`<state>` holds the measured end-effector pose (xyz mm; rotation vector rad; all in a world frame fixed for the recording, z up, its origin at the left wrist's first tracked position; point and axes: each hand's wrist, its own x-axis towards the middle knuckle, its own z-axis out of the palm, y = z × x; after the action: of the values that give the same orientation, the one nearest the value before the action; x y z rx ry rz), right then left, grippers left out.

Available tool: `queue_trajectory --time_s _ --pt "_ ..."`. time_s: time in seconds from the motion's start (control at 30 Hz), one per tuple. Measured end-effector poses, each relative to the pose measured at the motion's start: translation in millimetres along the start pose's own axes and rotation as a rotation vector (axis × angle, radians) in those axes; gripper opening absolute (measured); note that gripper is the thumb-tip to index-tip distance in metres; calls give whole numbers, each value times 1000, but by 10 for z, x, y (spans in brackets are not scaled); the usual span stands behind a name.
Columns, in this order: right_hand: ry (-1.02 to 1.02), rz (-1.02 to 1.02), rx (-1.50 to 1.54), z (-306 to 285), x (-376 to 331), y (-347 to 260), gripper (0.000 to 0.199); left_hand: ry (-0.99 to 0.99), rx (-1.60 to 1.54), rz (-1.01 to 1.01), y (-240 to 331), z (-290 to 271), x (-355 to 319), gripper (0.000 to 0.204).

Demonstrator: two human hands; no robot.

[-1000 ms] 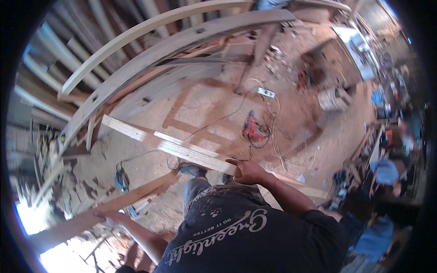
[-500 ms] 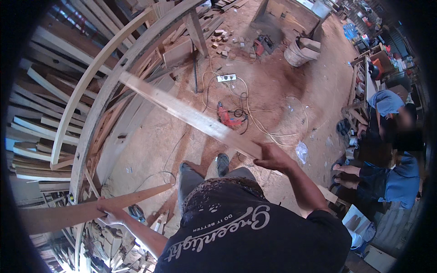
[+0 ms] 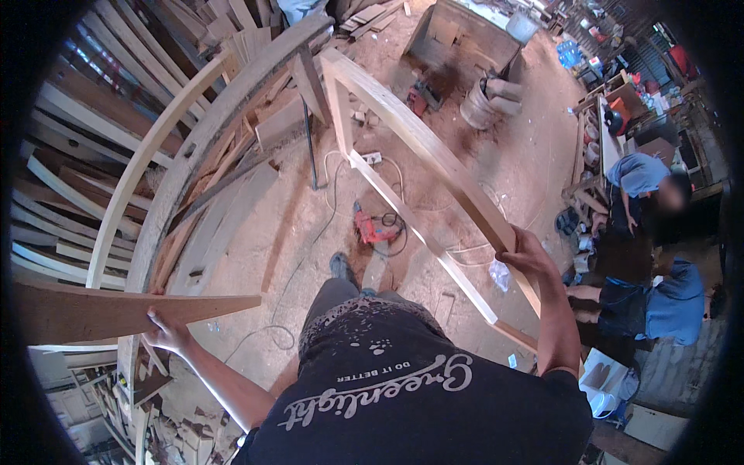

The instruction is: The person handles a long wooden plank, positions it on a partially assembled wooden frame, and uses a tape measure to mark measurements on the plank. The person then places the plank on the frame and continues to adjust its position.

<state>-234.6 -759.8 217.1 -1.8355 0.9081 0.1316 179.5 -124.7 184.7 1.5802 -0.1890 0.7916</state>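
Gripping a long pale wooden frame [image 3: 422, 147] with the right hand [image 3: 527, 256], fingers curled over the upper edge of its thick outer rail. Runs up and away from that hand toward the top of the view, where a short cross piece joins the thick rail to a thinner inner rail; that thinner rail passes below and to the inside of the right hand, ending at a brown corner just under the forearm. Held tilted, clear of the floor so far as can be told.

Clasping the underside of a broad brown plank [image 3: 116, 311] with the left hand [image 3: 167, 332], fingers wrapped up onto its lower edge. Stretches out from that hand to the far left, with its pointed end just to the inside of the hand. Well apart from the frame, with the torso and legs between the two hands.

Lying on the sawdust floor between the hands and ahead of the feet: a red power drill [image 3: 376, 227] with a dark cable coiled beside it, and a white power strip [image 3: 370, 158] farther out, just inside the thin rail. Beyond the left hand, curved wooden arches [image 3: 147, 155] and stacked boards. Beyond the right hand, a second person in a blue shirt [image 3: 639, 174] bent over at a bench, and another blue-clad figure lower down beside a white bag [image 3: 603, 380].
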Motion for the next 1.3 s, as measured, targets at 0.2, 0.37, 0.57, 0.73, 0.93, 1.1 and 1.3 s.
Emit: queue_trajectory --time_s 0.2,0.37,0.57,0.73,0.93,1.1,1.3 --pt "49 -23 -62 -328 309 -233 72 -72 38 6 -296 313 229 57" --pt "67 13 -58 -675 817 -382 71 -8 90 -17 -425 794 -75 65" --pt "21 -50 -8 -1252 1640 -199 70 85 169 -27 -356 1357 -450 73" --pt "-79 -109 -91 -1704 2891 92 65 182 296 -131 -189 1815 -738 78" --pt "-237 -60 68 -2069 4010 238 53 115 798 -203 34 2038 -961 77" --pt "-300 -155 -100 -2193 4802 598 60 39 919 -274 46 2138 -1038 59" --pt "-373 -108 33 -2344 4905 682 70 82 869 -317 -29 2171 -1034 57"
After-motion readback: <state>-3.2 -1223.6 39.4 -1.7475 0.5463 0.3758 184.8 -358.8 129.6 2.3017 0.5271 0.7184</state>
